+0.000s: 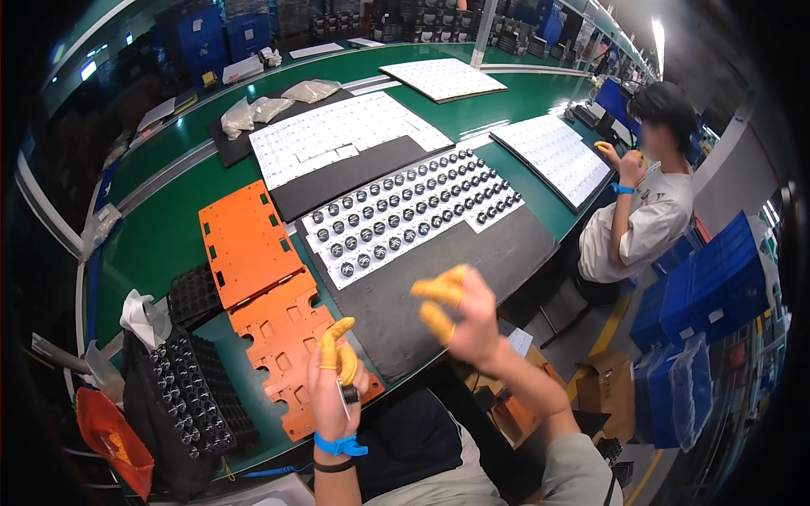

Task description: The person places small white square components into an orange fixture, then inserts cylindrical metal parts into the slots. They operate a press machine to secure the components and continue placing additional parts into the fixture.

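My left hand (337,375), with yellow finger cots and a blue wrist strap, is raised over the orange plate's near end. Its fingers are curled, and a small black cylindrical part (349,394) shows at the palm beside a thin pale edge. Over the black foam mat (439,261) hovers my right hand (462,314), also in yellow finger cots, thumb and fingers apart with nothing visible between them. Beyond it, rows of round black parts with shiny tops (380,228) sit on a white sheet (337,271) on the mat.
Two orange plates (245,240) lie left of the mat. A black tray of shiny round parts (192,396) is at the near left, beside a red bag (114,438). More white sheets (346,131) lie further back. A co-worker (650,194) works at the right, near blue bins (696,287).
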Motion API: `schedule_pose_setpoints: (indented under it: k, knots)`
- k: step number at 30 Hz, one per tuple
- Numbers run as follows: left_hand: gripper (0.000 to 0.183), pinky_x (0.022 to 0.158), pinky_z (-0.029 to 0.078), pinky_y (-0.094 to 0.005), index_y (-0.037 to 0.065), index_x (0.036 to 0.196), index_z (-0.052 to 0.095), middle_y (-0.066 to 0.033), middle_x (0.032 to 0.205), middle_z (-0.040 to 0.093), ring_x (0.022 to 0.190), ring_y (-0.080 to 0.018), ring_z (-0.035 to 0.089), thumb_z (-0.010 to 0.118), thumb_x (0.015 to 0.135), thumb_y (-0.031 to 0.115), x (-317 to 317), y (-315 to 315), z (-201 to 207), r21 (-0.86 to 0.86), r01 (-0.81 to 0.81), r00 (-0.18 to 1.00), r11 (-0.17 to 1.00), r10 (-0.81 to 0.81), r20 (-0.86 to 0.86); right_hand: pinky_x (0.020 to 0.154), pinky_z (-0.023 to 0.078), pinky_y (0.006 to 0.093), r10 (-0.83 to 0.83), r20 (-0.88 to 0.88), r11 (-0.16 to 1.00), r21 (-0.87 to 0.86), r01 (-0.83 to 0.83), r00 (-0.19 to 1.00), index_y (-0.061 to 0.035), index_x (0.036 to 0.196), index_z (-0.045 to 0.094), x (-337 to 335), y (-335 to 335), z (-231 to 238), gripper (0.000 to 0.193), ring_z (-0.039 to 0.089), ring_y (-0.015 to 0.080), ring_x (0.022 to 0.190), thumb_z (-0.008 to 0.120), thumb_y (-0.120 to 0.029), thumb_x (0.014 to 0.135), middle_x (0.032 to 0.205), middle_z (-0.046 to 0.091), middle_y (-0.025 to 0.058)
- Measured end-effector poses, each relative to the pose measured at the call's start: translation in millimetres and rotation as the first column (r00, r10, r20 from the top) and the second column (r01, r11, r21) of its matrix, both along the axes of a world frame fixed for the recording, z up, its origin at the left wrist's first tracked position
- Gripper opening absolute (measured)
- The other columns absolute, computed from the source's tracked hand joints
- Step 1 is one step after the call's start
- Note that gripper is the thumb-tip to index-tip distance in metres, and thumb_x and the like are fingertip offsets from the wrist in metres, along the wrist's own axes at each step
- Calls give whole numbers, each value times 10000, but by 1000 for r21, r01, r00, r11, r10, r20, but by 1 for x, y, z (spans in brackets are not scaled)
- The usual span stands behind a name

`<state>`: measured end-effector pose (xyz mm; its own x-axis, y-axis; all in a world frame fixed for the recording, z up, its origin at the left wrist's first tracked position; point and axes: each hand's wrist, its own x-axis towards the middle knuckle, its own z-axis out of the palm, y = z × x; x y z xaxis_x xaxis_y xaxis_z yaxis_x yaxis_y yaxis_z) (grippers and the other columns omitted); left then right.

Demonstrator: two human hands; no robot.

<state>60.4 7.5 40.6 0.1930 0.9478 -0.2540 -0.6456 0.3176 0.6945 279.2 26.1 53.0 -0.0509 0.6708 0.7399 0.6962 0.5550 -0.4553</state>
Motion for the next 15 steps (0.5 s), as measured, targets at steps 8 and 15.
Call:
schedule_pose_setpoints:
  k: [8, 15]
  knots:
    - [349, 445, 264, -198, 14, 1301, 538, 60, 635, 383, 507, -26, 338, 395, 1099, 260, 50, 9, 14, 34, -48, 987, 998, 42, 153, 817, 415, 385, 40, -16, 999, 26, -39, 999, -83, 997, 748, -52, -46, 8, 373, 567, 227, 805, 863, -268, 695, 912, 642, 54]
    - [315, 500, 291, -200, 7, 1291, 545, 49, 674, 420, 580, -13, 375, 427, 1091, 220, 73, 32, 9, 371, -153, 955, 916, 233, -182, 780, 482, 364, 108, -322, 966, -189, -175, 941, -20, 1110, 699, -38, -46, 2, 352, 583, 265, 815, 796, -78, 777, 925, 645, 101]
